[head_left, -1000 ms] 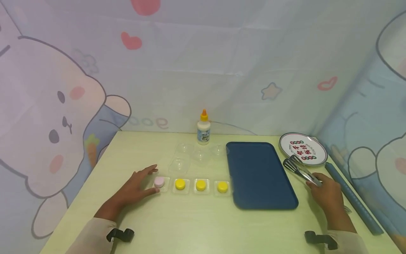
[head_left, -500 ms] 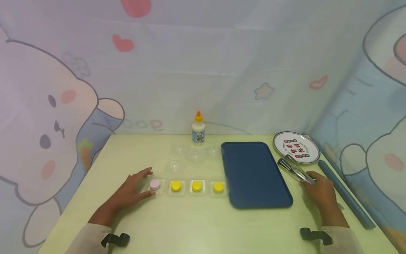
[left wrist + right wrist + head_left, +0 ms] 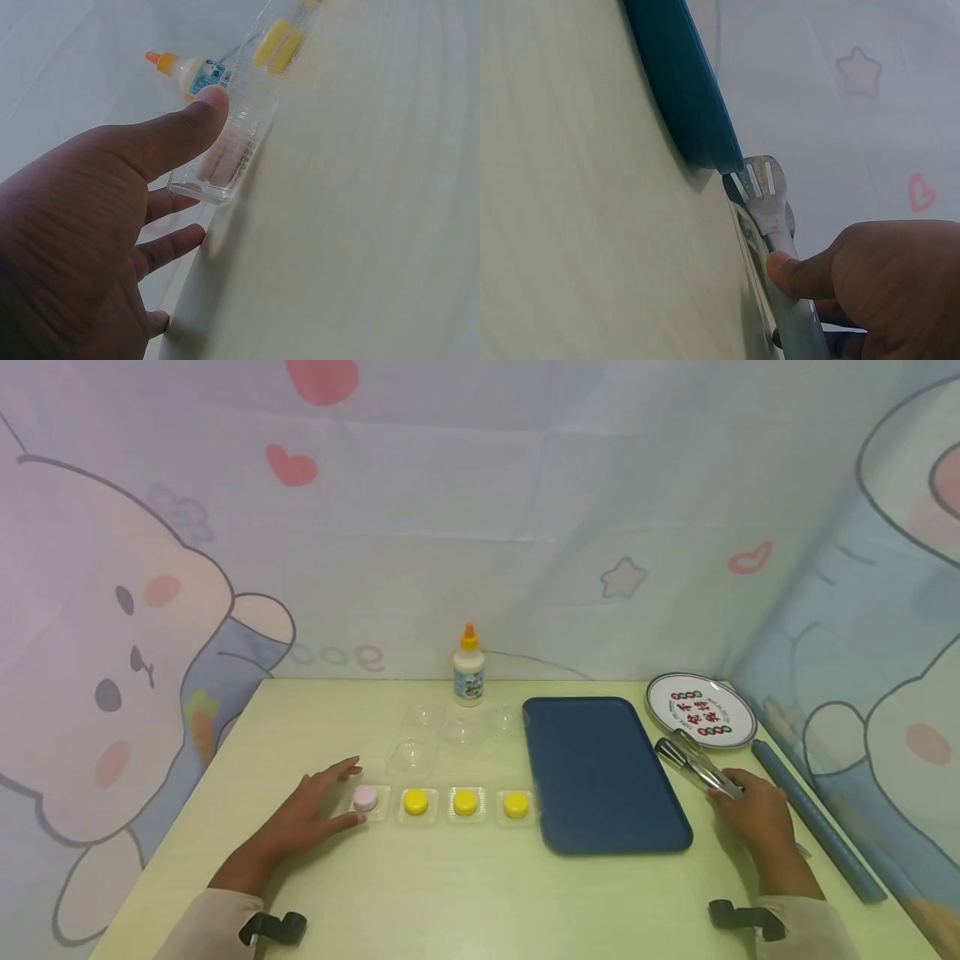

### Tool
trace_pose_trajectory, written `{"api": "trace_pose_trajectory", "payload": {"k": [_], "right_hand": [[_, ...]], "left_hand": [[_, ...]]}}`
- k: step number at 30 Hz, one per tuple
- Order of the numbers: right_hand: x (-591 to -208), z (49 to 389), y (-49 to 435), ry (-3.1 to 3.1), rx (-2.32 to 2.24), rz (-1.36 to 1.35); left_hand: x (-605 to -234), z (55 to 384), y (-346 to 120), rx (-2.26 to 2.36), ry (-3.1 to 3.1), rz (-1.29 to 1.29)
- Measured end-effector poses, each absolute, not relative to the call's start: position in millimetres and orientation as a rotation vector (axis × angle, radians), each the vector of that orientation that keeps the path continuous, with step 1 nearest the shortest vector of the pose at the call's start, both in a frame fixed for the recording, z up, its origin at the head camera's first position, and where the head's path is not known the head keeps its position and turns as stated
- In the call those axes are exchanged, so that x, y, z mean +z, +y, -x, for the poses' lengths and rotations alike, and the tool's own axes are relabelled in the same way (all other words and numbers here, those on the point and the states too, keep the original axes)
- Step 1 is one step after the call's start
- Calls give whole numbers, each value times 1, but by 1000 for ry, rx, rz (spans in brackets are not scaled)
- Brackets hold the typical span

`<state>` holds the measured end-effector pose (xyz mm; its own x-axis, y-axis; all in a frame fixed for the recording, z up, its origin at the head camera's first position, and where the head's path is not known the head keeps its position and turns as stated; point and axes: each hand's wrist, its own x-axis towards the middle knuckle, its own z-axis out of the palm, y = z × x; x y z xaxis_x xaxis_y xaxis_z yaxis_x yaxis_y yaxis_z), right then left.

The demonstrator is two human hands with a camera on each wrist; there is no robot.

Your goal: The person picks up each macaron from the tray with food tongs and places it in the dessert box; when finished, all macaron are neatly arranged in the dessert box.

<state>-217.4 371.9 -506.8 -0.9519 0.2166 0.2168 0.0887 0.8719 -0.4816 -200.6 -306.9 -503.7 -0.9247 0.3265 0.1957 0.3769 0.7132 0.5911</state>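
Note:
My left hand (image 3: 303, 817), fingers spread and relaxed, rests around the left end of a clear plastic box (image 3: 381, 803) with a pink macaron (image 3: 365, 797) in it. In the left wrist view its thumb (image 3: 206, 109) lies over the box's near side; the index fingertip is partly hidden behind the box, so contact there is unclear. Farther right my right hand (image 3: 757, 814) holds metal tongs (image 3: 707, 777) by their arms. Their slotted tips point toward the plate and grip nothing. Three yellow macarons (image 3: 465, 801) in clear boxes continue the row beside the pink one.
Several clear domed lids (image 3: 411, 755) lie behind the row. A white glue bottle (image 3: 469, 675) stands at the back. Right of the boxes lies a dark blue tray (image 3: 607, 777). A patterned plate (image 3: 663, 697) and a long blue roll (image 3: 821, 827) occupy the right side.
The head view has shifted slightly, so everything sits a little farther left than a second ago. Both hands keep their places, and the tongs have not visibly moved.

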Motion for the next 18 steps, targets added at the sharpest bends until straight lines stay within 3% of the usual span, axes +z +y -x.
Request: {"api": "trace_pose_trajectory", "payload": {"k": [18], "right_hand": [[-494,217,357,-2680,662,172]], "left_hand": [[-504,199,-310,-1028,-2830,567]]}}
